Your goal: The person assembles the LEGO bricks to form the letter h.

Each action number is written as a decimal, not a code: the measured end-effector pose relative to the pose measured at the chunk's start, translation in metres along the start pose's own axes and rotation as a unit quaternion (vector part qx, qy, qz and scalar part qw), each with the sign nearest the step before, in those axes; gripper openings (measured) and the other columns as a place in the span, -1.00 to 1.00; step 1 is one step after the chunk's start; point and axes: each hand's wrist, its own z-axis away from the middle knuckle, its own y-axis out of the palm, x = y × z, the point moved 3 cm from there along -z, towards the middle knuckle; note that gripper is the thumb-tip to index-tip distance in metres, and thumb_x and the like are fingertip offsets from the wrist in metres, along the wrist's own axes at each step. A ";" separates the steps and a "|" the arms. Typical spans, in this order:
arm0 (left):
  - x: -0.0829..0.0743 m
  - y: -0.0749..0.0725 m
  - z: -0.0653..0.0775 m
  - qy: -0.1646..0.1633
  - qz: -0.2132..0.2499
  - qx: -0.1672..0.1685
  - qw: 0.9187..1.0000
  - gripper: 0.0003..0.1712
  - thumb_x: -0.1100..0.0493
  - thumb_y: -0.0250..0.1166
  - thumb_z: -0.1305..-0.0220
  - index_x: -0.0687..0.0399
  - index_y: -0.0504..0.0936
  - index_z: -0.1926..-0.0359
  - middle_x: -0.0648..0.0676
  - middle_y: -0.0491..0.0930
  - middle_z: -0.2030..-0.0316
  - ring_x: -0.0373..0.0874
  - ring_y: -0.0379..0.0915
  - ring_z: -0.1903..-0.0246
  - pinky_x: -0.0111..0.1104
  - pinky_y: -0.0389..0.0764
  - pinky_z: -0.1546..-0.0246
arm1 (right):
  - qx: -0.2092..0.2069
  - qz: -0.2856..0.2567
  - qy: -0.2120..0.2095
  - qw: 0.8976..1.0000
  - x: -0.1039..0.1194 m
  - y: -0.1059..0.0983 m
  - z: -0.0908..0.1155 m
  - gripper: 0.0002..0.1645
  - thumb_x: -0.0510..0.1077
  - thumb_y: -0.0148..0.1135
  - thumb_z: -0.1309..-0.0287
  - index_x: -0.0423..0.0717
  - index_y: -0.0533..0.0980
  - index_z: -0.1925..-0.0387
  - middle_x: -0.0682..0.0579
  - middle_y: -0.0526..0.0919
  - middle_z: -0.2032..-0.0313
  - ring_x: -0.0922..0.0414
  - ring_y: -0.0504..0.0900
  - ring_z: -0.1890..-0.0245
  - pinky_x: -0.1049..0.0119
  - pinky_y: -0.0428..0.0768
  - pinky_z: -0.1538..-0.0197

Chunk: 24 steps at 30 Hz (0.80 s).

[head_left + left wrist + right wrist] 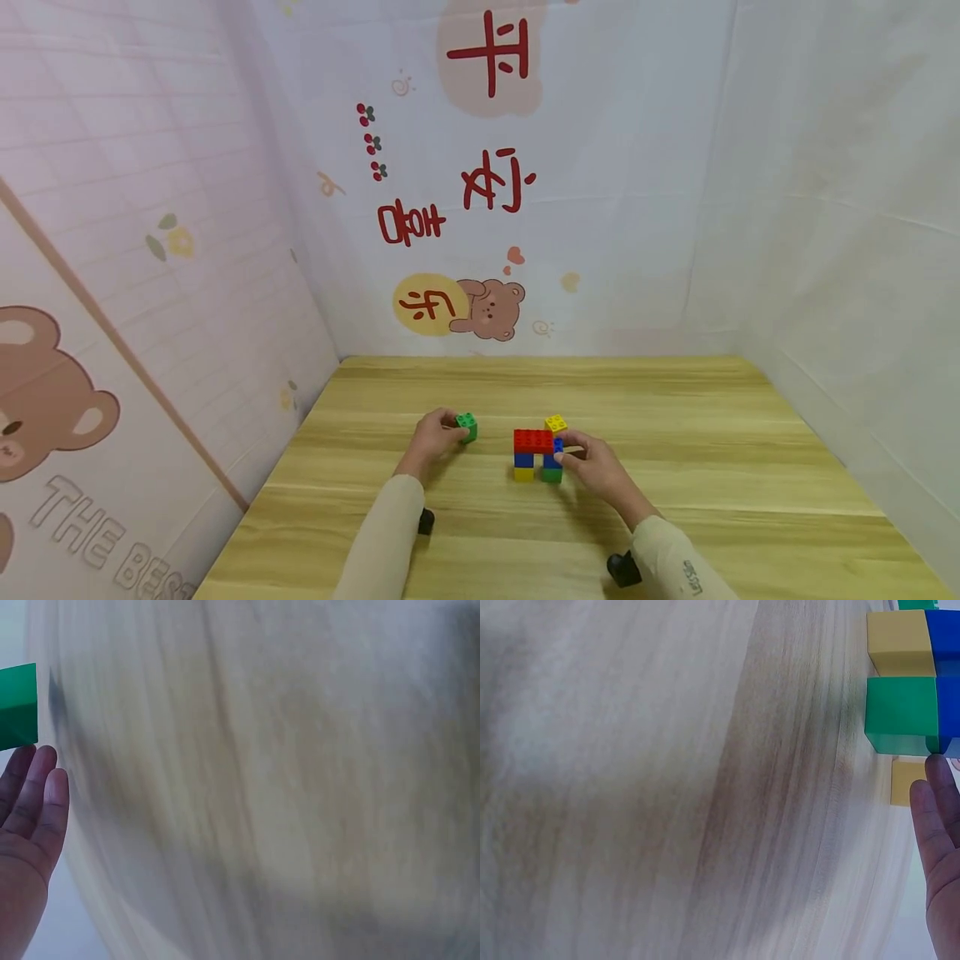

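At the left of the head view, my left hand (432,438) pinches a green toy building brick (467,427) between thumb and fingers. The left wrist view shows that green brick (19,706) at its left edge, just beyond the fingers. To the right stands a small arch: a red brick (533,441) spans two columns, blue over yellow (523,474) and blue over green (552,476). My right hand (597,467) holds a blue brick (558,445) against or beside the red brick's right end; whether they are joined cannot be seen.
A loose yellow brick (555,423) lies behind the arch, close to the right fingers. The wooden table (675,400) meets printed cloth walls (622,250) at the back and sides. Black wrist-camera parts (623,570) hang under the forearms.
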 end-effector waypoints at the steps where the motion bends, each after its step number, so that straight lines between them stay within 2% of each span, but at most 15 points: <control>1: 0.000 -0.001 0.000 0.001 -0.002 -0.002 1.000 -0.66 0.21 0.37 -0.29 0.24 0.56 -0.03 0.16 0.56 0.07 0.01 0.49 0.08 -0.11 0.53 0.01 | 0.000 0.001 0.000 1.000 0.000 0.000 0.000 -0.59 -0.17 0.27 -0.32 -0.12 0.54 -0.17 -0.10 0.57 -0.13 -0.08 0.61 -0.04 0.02 0.61 -0.03; 9: -0.001 -0.011 0.000 0.021 -0.007 -0.009 1.000 -0.60 0.17 0.36 -0.31 0.29 0.52 -0.07 0.19 0.55 0.05 0.05 0.50 0.04 -0.12 0.56 0.03 | 0.003 -0.003 0.000 1.000 -0.001 -0.002 -0.001 -0.59 -0.16 0.27 -0.32 -0.12 0.54 -0.17 -0.09 0.57 -0.13 -0.09 0.60 -0.07 0.01 0.60 -0.06; 15: -0.008 -0.014 0.002 0.018 0.006 -0.006 1.000 -0.58 0.10 0.35 -0.33 0.23 0.52 -0.10 0.15 0.56 0.03 0.01 0.50 0.05 -0.17 0.58 0.05 | 0.005 -0.005 0.003 1.000 -0.002 -0.003 -0.002 -0.58 -0.15 0.28 -0.32 -0.11 0.54 -0.18 -0.09 0.57 -0.13 -0.08 0.60 -0.06 0.01 0.60 -0.05; 24: -0.018 -0.017 0.002 0.040 -0.007 -0.009 0.999 -0.55 0.03 0.36 -0.33 0.17 0.54 -0.11 0.09 0.58 0.04 -0.02 0.50 0.05 -0.13 0.58 0.06 | 0.007 -0.008 -0.001 1.000 -0.003 -0.005 -0.004 -0.60 -0.14 0.29 -0.31 -0.09 0.55 -0.15 -0.07 0.58 -0.11 -0.07 0.61 -0.04 0.01 0.61 -0.03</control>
